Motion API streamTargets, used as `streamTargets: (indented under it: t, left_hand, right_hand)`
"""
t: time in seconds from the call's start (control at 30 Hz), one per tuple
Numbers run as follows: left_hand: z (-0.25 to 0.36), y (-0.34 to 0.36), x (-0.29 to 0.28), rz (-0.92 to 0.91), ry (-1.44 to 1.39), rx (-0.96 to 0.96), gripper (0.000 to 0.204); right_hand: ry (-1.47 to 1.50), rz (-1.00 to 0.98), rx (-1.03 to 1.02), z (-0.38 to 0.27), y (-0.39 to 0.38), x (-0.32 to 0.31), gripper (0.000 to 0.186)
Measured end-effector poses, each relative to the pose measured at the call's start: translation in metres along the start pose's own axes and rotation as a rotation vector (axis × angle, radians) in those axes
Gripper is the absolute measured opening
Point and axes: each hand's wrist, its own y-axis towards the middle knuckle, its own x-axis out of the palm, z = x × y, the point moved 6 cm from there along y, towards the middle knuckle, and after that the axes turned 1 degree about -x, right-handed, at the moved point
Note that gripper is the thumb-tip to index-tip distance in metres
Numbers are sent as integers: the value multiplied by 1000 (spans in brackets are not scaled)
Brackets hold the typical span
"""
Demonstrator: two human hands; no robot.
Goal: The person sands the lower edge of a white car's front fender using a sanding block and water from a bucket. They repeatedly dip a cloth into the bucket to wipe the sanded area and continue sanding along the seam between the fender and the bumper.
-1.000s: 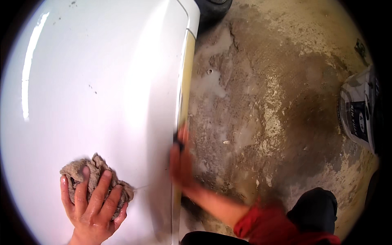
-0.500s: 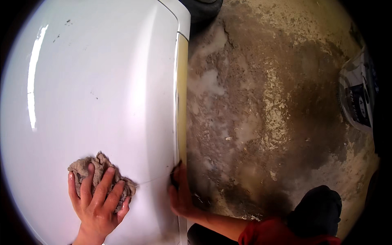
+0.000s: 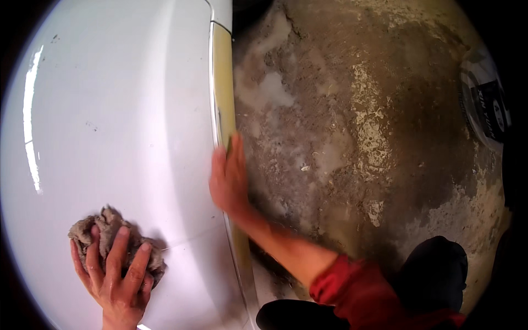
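Note:
A glossy white car panel (image 3: 143, 82) fills the left half of the head view, edged by a chrome and pale yellow trim strip (image 3: 223, 71). My left hand (image 3: 113, 278) presses a crumpled brown-grey cloth (image 3: 99, 220) onto the panel near the bottom left, fingers curled over it. My right hand (image 3: 228, 176) lies along the trim at the panel's right edge, fingers closed; whatever is in them is too blurred and hidden to name.
A wet, stained concrete floor (image 3: 324, 121) lies right of the car. A white bucket with a dark label (image 3: 478, 82) stands at the far right. A dark shape (image 3: 250, 11) shows beyond the panel's top corner. My dark-clad legs (image 3: 426, 280) show at lower right.
My right hand went down the trim, then has moved back up it. My left hand stays on the cloth. The whole view has shifted slightly.

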Motion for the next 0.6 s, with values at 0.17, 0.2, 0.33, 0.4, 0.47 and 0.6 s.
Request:
streamTargets:
  t: [0.17, 0.2, 0.33, 0.4, 0.47, 0.6]
  left_hand:
    - [-5, 10, -6, 122, 85, -18, 20]
    - [-5, 10, -4, 118, 65, -35, 17]
    - [-2, 12, 1, 37, 47, -84, 17]
    - [-3, 15, 0, 18, 14, -106, 21]
    - [-2, 17, -5, 27, -9, -81, 26]
    - [1, 15, -1, 64, 46, -80, 29]
  right_hand:
    - [-40, -29, -216, 7, -34, -11, 69]
    - [-53, -42, -206, 10, -53, -16, 70]
    - [-76, -39, -273, -3, -42, -17, 66]
    - [-216, 43, -212, -48, 45, -8, 59]
    - [-112, 61, -261, -17, -18, -12, 60]
    - [-40, 57, -285, -11, -19, -10, 60]
